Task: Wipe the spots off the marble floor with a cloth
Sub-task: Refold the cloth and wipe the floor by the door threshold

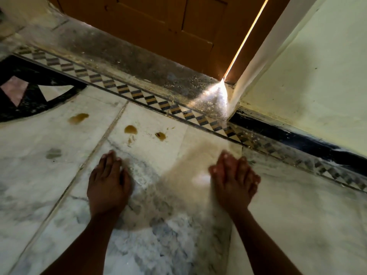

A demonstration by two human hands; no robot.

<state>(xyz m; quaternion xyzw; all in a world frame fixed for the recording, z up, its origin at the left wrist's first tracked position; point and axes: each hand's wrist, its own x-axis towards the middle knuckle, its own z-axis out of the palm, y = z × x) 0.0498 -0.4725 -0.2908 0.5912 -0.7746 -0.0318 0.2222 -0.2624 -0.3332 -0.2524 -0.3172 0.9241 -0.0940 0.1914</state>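
Observation:
Three brown spots lie on the white marble floor [297,215]: one at the left [78,118], one in the middle [130,129] and a smaller one to its right [160,135]. A grey smudge [53,153] sits nearer, at the left. My left hand [109,181] rests palm down on the marble below the middle spot and holds nothing. My right hand [234,175] is blurred by motion, fingers stretched out, pressing on a tan cloth [178,185]. The cloth shows only as a beige smear between my hands.
A patterned diamond border strip [139,96] crosses the floor beyond the spots. Behind it are a dusty stone threshold [139,62] and a brown wooden door [168,22], slightly ajar with light coming through. A cream wall [307,86] with a dark skirting stands at the right.

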